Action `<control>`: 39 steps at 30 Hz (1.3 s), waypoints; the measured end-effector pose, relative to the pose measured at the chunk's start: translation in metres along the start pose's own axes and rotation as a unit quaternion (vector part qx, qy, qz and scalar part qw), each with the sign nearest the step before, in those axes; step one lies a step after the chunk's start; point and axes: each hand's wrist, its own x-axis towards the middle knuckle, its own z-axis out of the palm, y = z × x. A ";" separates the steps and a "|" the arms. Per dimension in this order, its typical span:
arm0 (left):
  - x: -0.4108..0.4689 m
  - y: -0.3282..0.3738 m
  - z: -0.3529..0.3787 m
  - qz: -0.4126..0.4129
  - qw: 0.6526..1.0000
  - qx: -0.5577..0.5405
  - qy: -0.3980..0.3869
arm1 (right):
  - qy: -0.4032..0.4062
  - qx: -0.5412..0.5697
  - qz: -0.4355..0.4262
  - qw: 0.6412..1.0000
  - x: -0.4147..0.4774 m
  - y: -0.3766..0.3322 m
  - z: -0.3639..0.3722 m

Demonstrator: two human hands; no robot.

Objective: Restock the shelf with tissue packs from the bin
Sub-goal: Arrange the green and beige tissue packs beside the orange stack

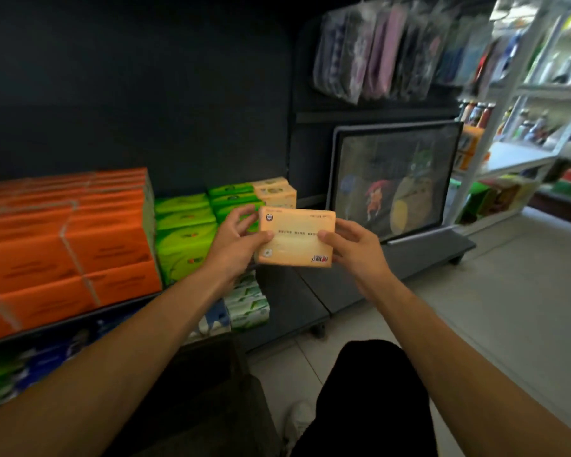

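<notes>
A pale yellow tissue pack is held up in front of the dark shelf. My left hand grips its left end, thumb on the front face. My right hand grips its right end the same way. Just behind the pack, on the shelf, stands a short stack of matching pale yellow packs. Next to them stand green packs, and further left orange packs. The bin is a dark shape at the bottom; I cannot make out what is in it.
White-and-green packs and blue packs fill the lower shelf. A framed cartoon picture leans on the shelf unit to the right. Bagged goods hang above it. A white rack stands at far right. My dark-trousered leg is below.
</notes>
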 end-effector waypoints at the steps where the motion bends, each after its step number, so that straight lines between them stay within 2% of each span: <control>1: 0.002 0.004 -0.004 0.013 1.000 0.002 0.020 | 0.003 0.002 -0.008 1.000 0.002 -0.005 0.006; 4: 0.013 0.008 -0.015 0.026 0.998 -0.015 0.057 | 0.001 0.007 -0.040 0.999 0.012 -0.014 0.022; 8: 0.034 0.014 -0.021 0.048 0.997 -0.025 0.055 | 0.020 0.021 -0.075 0.997 0.035 -0.014 0.041; 13: 0.070 0.014 -0.020 0.055 0.997 0.000 0.048 | 0.090 0.028 -0.091 0.991 0.073 -0.004 0.054; 16: 0.094 0.007 -0.012 0.047 0.998 -0.001 0.045 | 0.120 0.031 -0.092 0.988 0.098 0.004 0.056; 26: 0.179 -0.013 -0.002 0.015 0.998 0.046 0.040 | 0.127 0.018 -0.087 0.988 0.170 0.038 0.051; 39: 0.262 -0.047 0.024 0.040 0.981 0.190 -0.002 | 0.180 0.026 -0.061 0.982 0.252 0.098 0.049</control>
